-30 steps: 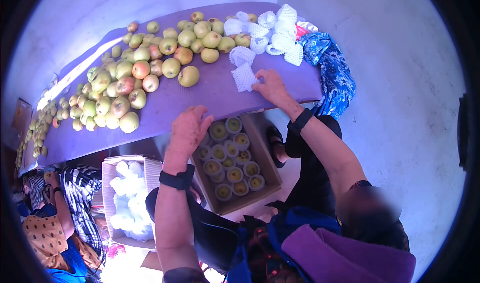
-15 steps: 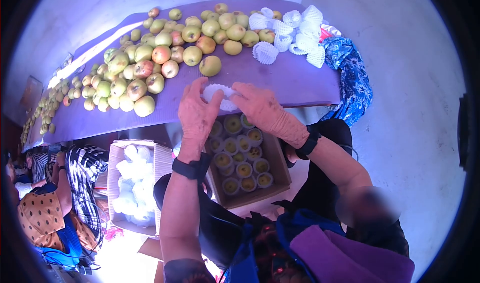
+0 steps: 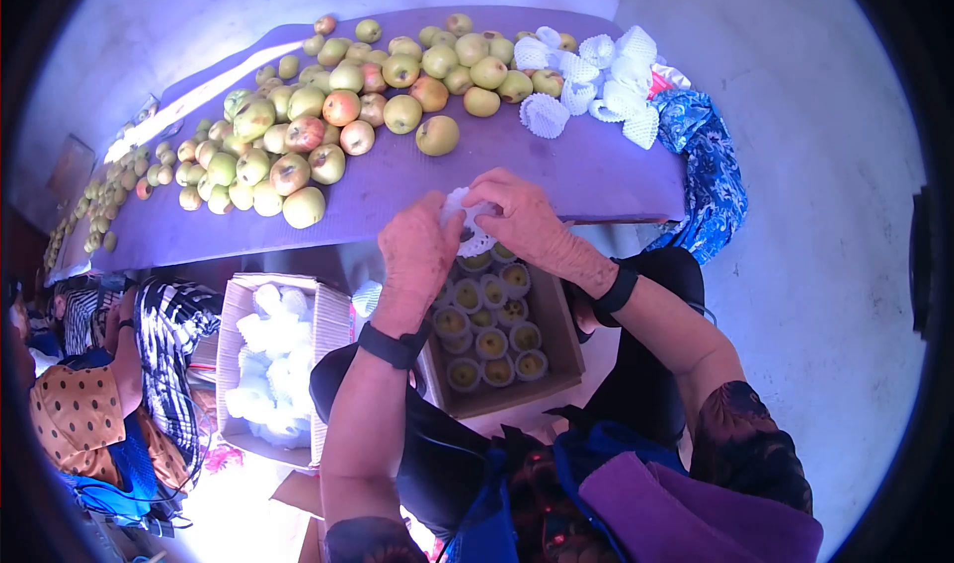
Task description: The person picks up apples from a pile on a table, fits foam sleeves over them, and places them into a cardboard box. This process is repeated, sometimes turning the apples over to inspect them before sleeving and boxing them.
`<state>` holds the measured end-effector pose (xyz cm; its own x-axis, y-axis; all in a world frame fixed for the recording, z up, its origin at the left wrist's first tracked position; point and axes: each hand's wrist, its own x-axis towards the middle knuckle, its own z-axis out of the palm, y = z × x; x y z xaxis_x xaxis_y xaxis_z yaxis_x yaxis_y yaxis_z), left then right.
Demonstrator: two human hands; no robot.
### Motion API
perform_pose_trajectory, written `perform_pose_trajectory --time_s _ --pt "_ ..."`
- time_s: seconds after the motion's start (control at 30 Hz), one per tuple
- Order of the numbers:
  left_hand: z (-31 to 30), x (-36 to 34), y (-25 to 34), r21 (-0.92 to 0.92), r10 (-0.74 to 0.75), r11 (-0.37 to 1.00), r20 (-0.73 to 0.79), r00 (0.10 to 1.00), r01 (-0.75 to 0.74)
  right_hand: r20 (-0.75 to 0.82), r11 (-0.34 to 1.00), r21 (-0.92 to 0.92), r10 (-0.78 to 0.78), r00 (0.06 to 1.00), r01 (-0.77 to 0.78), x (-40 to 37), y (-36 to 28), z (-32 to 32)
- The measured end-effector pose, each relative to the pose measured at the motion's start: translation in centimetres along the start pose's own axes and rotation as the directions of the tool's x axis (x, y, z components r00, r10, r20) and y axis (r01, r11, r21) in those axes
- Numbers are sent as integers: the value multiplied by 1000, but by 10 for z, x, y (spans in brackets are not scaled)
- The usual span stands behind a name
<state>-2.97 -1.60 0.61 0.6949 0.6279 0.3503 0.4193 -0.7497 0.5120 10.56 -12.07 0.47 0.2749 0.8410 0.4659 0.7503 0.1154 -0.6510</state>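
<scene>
Between my two hands, above the edge of the table, is a white foam fruit net [image 3: 475, 243]. My left hand [image 3: 421, 255] pinches its left side, and the fingers of my right hand [image 3: 524, 223] grip the upper right rim. Whether anything sits inside the net cannot be seen. Right below stands a cardboard box [image 3: 558, 310] holding several apples [image 3: 491, 343], each in a white foam net. Many loose green and reddish apples [image 3: 304, 134] lie on the table past my hands, the closest being a single green apple [image 3: 437, 136].
More foam nets [image 3: 626, 76] lie heaped at the table's [image 3: 397, 180] right end, beside a blue patterned cloth [image 3: 708, 170]. On the floor to the left, a second carton [image 3: 235, 315] holds white foam nets. Another person [image 3: 89, 414] sits at far left.
The foam net is now tilted upright between my hands, with its scalloped rim showing. Both hands have come slightly lower in view, and the whole scene has shifted a little to the right.
</scene>
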Motion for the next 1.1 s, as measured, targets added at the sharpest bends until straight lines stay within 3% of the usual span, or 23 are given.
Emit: perform_pose_trajectory --time_s 0.13,0.2,0.33,0.4,0.43,0.5,0.73,0.8,0.83,0.87,0.9,0.93,1.0,1.03,1.1 --pt "-8 8 -10 30 -47 998 -42 998 49 79 992 97 69 994 -77 26 -3 -8" --pt "-11 10 -16 39 -88 995 -141 986 95 -115 991 51 129 985 -124 50 9 -12" --pt "-19 12 -18 74 -51 995 -231 972 70 -174 979 67 200 964 -191 95 44 2" --pt "-20 13 -17 111 -74 988 -253 965 105 -158 931 -201 275 948 -304 109 50 13" --pt "-20 13 -19 115 -74 988 -254 964 106 -157 933 -197 274 949 -302 115 50 19" --pt "-18 14 -22 108 -50 991 -270 962 82 -58 875 -216 432 900 -434 123 51 29" --pt "-23 15 -26 70 -89 991 -269 959 111 61 882 -248 427 902 -401 135 68 40" --pt "-25 15 -26 79 -104 989 -247 963 127 120 792 68 597 793 -607 131 64 31" --pt "-26 15 -26 78 -107 988 -247 963 130 124 792 66 597 792 -607 128 71 32" --pt "-27 15 -25 91 -117 986 -235 965 142 134 755 234 600 789 -613 125 83 32" --pt "-28 15 -24 107 -125 983 -223 967 152 143 694 396 601 787 -602 120 90 31" --pt "-27 15 -24 107 -128 982 -221 967 154 146 692 395 602 785 -604 114 80 21" --pt "-26 17 -24 130 -132 978 -215 968 163 291 589 561 517 805 -581 97 57 -3" --pt "-24 18 -24 129 -135 978 -216 967 165 293 590 560 516 805 -582 88 50 -8" --pt "-18 18 -24 127 -134 978 -237 962 167 196 444 790 469 861 -422 68 39 -15"
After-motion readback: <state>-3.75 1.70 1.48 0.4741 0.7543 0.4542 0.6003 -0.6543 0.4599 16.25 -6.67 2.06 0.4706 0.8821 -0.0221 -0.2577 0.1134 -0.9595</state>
